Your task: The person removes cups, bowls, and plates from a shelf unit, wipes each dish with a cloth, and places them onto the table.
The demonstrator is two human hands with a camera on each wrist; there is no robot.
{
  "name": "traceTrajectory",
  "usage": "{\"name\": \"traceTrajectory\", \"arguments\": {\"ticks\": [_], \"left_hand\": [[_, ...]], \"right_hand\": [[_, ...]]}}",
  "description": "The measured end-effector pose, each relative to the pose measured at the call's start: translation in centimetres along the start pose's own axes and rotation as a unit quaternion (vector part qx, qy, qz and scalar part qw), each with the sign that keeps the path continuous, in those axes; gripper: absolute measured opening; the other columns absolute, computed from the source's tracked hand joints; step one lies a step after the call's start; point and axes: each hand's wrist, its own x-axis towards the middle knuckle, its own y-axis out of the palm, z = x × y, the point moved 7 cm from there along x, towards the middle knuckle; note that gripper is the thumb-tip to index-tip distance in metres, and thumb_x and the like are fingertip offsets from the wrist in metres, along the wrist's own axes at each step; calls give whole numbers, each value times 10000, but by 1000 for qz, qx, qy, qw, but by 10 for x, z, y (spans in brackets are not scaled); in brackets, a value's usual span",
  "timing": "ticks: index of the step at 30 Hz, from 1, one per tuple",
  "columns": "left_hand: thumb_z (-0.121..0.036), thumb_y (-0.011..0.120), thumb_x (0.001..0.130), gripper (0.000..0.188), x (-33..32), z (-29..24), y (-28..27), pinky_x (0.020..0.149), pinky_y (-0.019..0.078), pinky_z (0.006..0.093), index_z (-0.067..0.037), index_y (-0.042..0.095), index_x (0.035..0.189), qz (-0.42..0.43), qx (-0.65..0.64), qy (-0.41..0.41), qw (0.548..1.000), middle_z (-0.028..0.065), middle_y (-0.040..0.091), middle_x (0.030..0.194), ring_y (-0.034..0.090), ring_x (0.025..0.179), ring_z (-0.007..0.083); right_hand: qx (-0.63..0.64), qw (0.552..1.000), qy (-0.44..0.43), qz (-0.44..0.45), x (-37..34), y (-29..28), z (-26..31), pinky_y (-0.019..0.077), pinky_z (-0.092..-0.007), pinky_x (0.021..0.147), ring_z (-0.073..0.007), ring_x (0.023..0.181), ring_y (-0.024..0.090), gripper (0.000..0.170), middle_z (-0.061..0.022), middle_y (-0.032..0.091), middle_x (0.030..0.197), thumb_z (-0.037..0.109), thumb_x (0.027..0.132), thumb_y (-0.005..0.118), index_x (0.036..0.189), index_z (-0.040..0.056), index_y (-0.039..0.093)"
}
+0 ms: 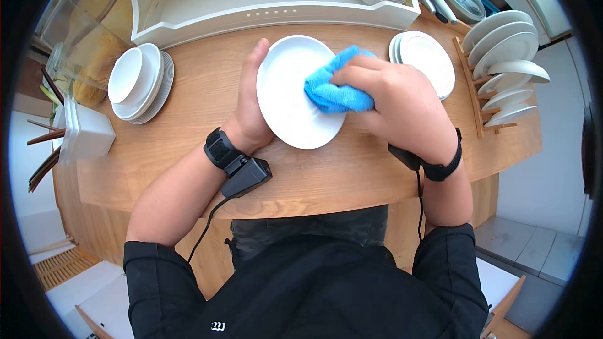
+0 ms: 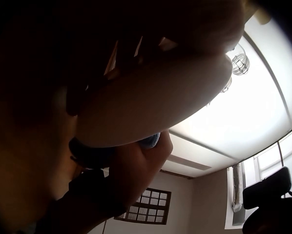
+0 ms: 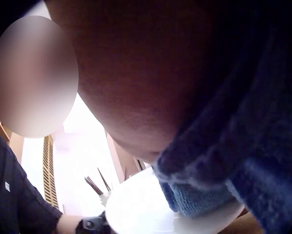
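A white plate (image 1: 292, 97) is held up over the wooden table by the left hand (image 1: 252, 103), whose thumb lies along its left rim and whose fingers are hidden beneath it. The right hand (image 1: 399, 97) grips a bunched blue cloth (image 1: 339, 91) against the right part of the plate's face. In the left wrist view the plate (image 2: 156, 100) is dark and tilted, with the right hand (image 2: 136, 165) below it. The right wrist view has the cloth (image 3: 199, 195) touching the plate (image 3: 136, 204).
White bowls and plates (image 1: 139, 84) are stacked at the left, beside a white container (image 1: 88, 131) with chopsticks. More plates (image 1: 428, 62) lie at the right, near a wooden rack (image 1: 468, 87) of dishes. A white shelf (image 1: 270, 15) with bowls stands behind.
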Motion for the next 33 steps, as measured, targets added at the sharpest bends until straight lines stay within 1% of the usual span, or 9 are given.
{"name": "traceTrajectory", "arguments": {"ticks": [8,15,19,21,23,25,26,31,33], "left_hand": [[-793,383,1026,896,0,-1,-15,1045,575,425,-26,636,1414,-46,-70,50,995,190,729,1317,715,1191,302],[-781,372,1042,871,-4,1,-5,985,600,402,-23,655,1365,-52,-32,15,998,181,739,1268,728,1128,272],[-784,385,1045,915,-7,8,0,1070,589,465,13,609,1436,32,80,-21,996,216,710,1348,711,1215,314],[-788,380,1057,911,-6,19,-4,1102,578,462,-4,594,1469,97,72,-119,986,208,691,1396,701,1252,315],[-751,380,1083,860,-9,20,-1,1136,564,452,-33,564,1520,97,60,-126,985,201,664,1452,687,1292,324],[-573,349,1174,638,-4,-9,11,1056,580,347,-56,662,1377,66,239,86,965,116,747,1248,711,1155,194],[-611,360,1157,668,-7,4,6,1033,588,332,-59,661,1382,-1,-14,-72,997,105,753,1222,719,1115,186],[-696,383,1112,748,-2,0,-19,982,607,317,-55,687,1348,31,34,-59,997,115,769,1207,743,1065,193],[-721,389,1093,780,-1,-5,-21,980,609,316,-51,695,1351,12,-30,-35,999,136,771,1244,749,1099,212]], "right_hand": [[220,971,-38,89,1,8,8,589,-392,861,-367,929,738,346,-158,771,1057,-54,804,720,1130,44,782],[324,941,-92,37,4,21,29,590,-416,846,-366,973,733,421,-120,768,1081,-66,744,727,1145,56,768],[216,947,-224,-84,-7,-2,52,577,-367,711,-271,853,732,402,-24,755,1122,76,739,804,1135,136,777],[6,950,-291,-115,-14,-10,68,543,-332,635,-203,764,689,390,10,734,1108,158,750,796,1139,177,783],[-42,958,-250,-133,-8,4,54,520,-300,602,-163,718,651,335,73,732,1121,226,755,781,1089,196,792],[-63,954,-259,-137,-4,-1,45,560,-330,637,-192,759,699,328,51,764,1122,167,767,804,1095,185,801],[-64,954,-259,-136,-3,-1,41,560,-330,637,-192,759,699,328,51,764,1122,167,767,804,1095,185,801],[70,997,-7,-29,-1,-6,6,618,-396,895,-357,1052,772,422,-123,798,1190,-86,773,730,1165,53,806],[81,997,-1,-11,-4,-8,5,614,-398,922,-374,1060,770,430,-144,797,1183,-99,775,714,1172,40,804]]}}
